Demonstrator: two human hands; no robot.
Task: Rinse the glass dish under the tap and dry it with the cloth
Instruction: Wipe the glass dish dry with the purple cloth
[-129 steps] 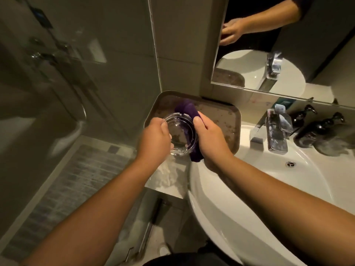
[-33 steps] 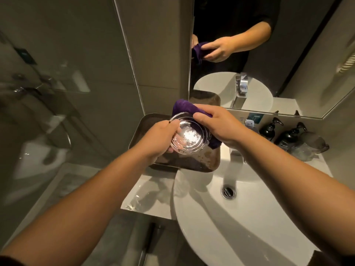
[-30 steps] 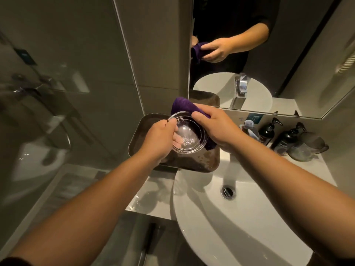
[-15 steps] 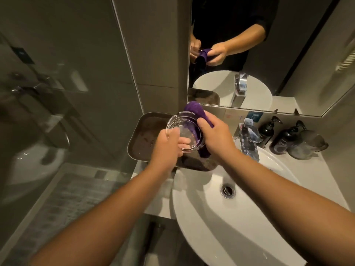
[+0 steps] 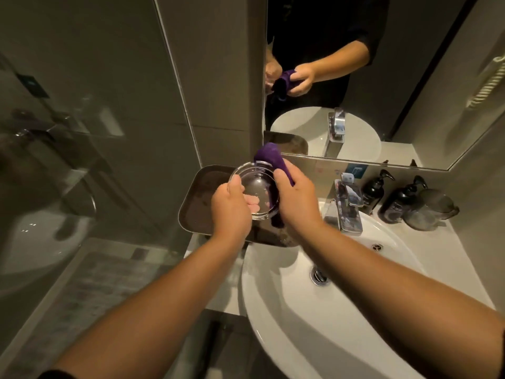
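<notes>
The glass dish (image 5: pixel 252 191) is clear, round and thick-walled, with notches visible on its rim; it is held tilted, its opening turned toward the camera, above a dark metal tray (image 5: pixel 196 203) that rests on the bench (image 5: pixel 216 299) left of the white sink (image 5: pixel 341 318). The left hand (image 5: pixel 231 212) is closed on the dish's near-left edge, thumb over the rim, and its fingers (image 5: pixel 252 203) are seen through the glass base from behind. The right hand (image 5: pixel 296 199) is closed on a purple cloth (image 5: pixel 273 162), which is pressed against the dish's right rim and outer wall; part of the cloth stands up above the dish and a darker end hangs below it. No droplets can be made out on the glass. A chrome tap (image 5: pixel 347 207) stands just right of the right hand, with two dark pump bottles (image 5: pixel 388 195) and a glass jug (image 5: pixel 429 209) farther right on the bench. Both hands and the cloth are reflected in the mirror (image 5: pixel 410 77). Compared with 0.5 s ago, the dish is held at much the same place over the tray, the grips are unchanged, and the cloth is drawn slightly further along the right edge. Compared with 1.1 s ago, the dish is tipped more toward the camera.
</notes>
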